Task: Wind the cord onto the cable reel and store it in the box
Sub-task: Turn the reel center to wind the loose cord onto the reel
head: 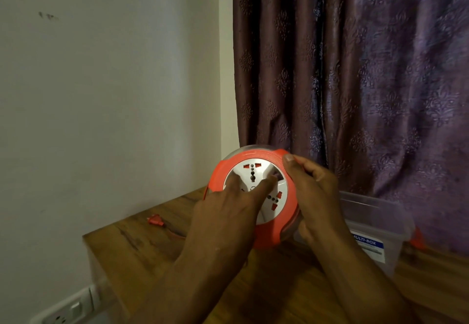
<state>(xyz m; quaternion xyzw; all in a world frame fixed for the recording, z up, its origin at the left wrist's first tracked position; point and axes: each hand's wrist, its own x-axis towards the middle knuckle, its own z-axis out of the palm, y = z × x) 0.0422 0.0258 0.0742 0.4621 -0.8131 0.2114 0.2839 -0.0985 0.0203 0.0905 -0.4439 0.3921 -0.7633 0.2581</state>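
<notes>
Left hand (228,212) pressed straight fingers (264,184) on cable reel (256,157), right hand (314,191) gripped its rim; cord (162,224) lay loose on the counter (142,252), box (375,212) not yet used

The left hand (228,214) covers the lower-left face of the cable reel (269,169). The cord (175,231) disappears behind the left forearm. The right hand (317,194) hides the left end of the box (396,219).

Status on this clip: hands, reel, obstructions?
Right hand grips cable reel rim; left hand fingers on its white face. Cord and plug loose on table. Box behind; nothing in the way.
</notes>
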